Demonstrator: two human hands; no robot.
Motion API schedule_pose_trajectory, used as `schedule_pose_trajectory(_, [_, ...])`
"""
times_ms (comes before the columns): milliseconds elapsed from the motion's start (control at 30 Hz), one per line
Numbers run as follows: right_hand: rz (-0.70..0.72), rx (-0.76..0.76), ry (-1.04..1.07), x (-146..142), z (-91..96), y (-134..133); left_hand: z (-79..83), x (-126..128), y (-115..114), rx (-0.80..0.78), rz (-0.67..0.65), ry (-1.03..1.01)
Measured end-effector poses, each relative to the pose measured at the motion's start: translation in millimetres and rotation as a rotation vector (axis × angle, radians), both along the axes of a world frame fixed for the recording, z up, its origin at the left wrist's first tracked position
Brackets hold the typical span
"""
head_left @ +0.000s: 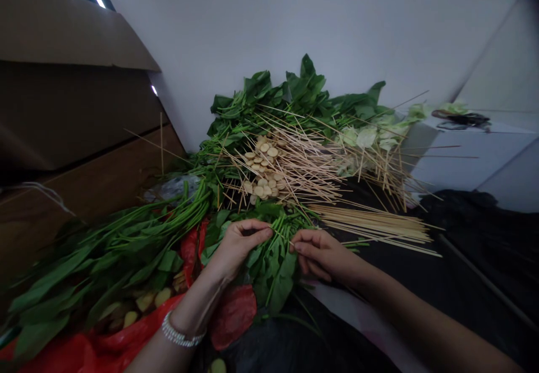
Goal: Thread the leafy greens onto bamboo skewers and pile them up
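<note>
Dark leafy greens [272, 269] lie gripped by fingers [256, 231] of left hand [238, 246] and right hand [320, 255].

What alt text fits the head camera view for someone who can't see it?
The left hand and right hand hold stems of leafy greens, below a pile of wooden skewers and pale round slices. A red plastic bag lies beneath.

The bare left forearm [190, 311] rises from the lower edge, a silver beaded bracelet [182, 333] at its wrist. The left hand [240, 246] is palm down, fingers curled, fingertips directed rightward. The bare right forearm [404, 300] enters from the lower right. The right hand [320, 255] faces the other, fingers curled, thumb and forefinger drawn close. The hands are near each other, not touching.
</note>
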State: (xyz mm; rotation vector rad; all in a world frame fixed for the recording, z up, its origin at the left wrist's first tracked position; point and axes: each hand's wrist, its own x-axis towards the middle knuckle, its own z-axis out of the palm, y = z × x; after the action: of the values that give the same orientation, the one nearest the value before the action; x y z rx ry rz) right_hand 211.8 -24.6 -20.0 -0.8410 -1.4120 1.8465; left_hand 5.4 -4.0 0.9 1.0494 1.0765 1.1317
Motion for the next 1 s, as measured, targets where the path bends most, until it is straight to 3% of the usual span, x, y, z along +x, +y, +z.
schedule_pose_trajectory(167, [-0.019,0.033,-0.019,9,9.4,5,-1.5,-6,3,0.084,0.001,0.032])
schedule_pose_trajectory(367, [-0.348,0.074,0.189,46,30.0,25,2.2,-23,16,0.270,0.205,0.134])
schedule_pose_trajectory(500, [-0.451,0.055,0.315,67,35.9,35,2.5,-25,18,0.322,0.183,0.290])
schedule_pose_trajectory(833, [-0.403,0.085,0.310,64,32.6,35,-15.6,-18,15,0.657,0.021,1.019])
schedule_pose_trajectory(933, [-0.381,0.091,0.288,61,32.1,34,-21.3,-10,10,0.696,0.026,1.248])
schedule_pose_trajectory(1000, [-0.363,0.082,0.282,60,31.5,33,-24.5,-7,9,0.681,0.018,1.291])
